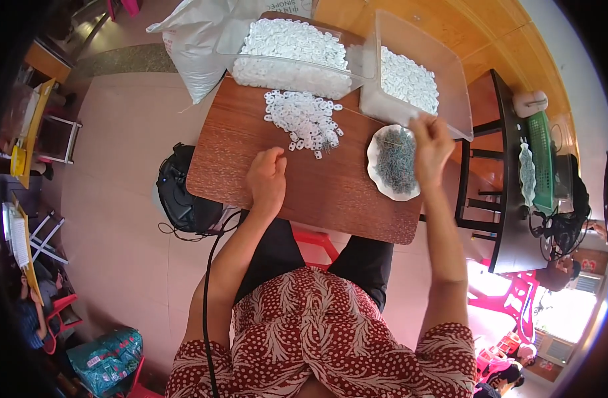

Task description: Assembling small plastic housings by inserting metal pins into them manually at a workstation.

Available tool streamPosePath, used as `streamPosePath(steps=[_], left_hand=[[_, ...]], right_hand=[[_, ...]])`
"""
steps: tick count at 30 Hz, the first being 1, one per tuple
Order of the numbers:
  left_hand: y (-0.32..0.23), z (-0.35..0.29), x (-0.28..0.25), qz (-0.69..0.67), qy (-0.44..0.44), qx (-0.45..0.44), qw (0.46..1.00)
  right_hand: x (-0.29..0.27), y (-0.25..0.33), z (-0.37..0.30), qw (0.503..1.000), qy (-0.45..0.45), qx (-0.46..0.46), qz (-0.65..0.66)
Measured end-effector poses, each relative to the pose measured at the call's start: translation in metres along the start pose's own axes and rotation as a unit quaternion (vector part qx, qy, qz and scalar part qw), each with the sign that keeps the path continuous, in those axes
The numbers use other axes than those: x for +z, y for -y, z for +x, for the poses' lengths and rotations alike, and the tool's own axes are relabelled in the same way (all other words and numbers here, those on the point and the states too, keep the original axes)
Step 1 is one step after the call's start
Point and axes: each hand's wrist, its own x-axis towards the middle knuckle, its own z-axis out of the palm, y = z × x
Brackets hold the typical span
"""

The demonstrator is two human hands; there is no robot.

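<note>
My left hand (pixel 267 180) rests closed over the brown table (pixel 224 159), thumb against curled fingers. Whatever it may hold is hidden. Just beyond it lies a loose heap of small white plastic pieces with holes (pixel 303 116), with a few thin pins at its near right edge. On the right, a white wavy-rimmed plate (pixel 401 196) carries a tangle of thin grey metal pins (pixel 395 162). My right hand (pixel 434 144) is raised by the plate's right rim, fingers curled together and slightly blurred; I cannot make out anything in them.
At the table's far side stand two clear plastic bins, a left bin (pixel 291 71) and a right bin (pixel 453 86), with white pieces inside. A white sack (pixel 196 60) leans at the far left. A black bag (pixel 181 192) and a cable (pixel 211 278) are left of the table; a dark table (pixel 516 199) is right.
</note>
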Motion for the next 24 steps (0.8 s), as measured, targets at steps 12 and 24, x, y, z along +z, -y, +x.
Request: streamPosePath(steps=[12, 24], left_hand=[[-0.021, 0.003, 0.034, 0.076, 0.028, 0.138, 0.987], [-0.009, -0.009, 0.035, 0.123, 0.077, 0.165, 0.976]], right_hand=[[0.042, -0.013, -0.032, 0.949, 0.061, -0.258, -0.168], [0.078, -0.036, -0.081, 0.971, 0.145, -0.163, -0.094]])
